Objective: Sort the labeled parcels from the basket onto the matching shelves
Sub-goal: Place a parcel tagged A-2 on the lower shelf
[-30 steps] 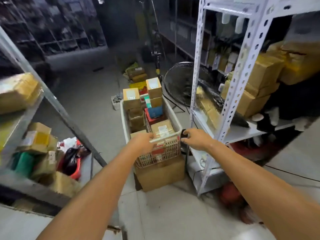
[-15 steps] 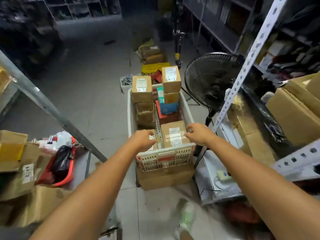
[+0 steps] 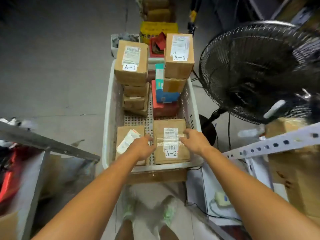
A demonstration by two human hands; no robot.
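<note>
A white plastic basket [image 3: 107, 118] stands on a cardboard box on the floor, split by a perforated divider. In its near right compartment lies a flat brown parcel labeled A-2 [image 3: 170, 153]. My left hand [image 3: 143, 148] curls its fingers over that parcel's left edge by the divider. My right hand [image 3: 194, 141] rests its fingers on the parcel's top right. Two brown parcels labeled A-1 [image 3: 130, 66] [image 3: 179, 56] top the stacks at the basket's far end. Another brown parcel [image 3: 126, 134] with a loose label lies in the near left compartment.
A black standing fan [image 3: 256, 70] is close to the basket's right side. A white perforated shelf rail [image 3: 277, 144] with cardboard boxes sits at the right, a grey metal shelf frame [image 3: 48, 146] at the left. A power strip [image 3: 221, 200] lies low on the right.
My view has tilted down over the basket. Both hands moved from the basket's near rim onto the A-2 parcel.
</note>
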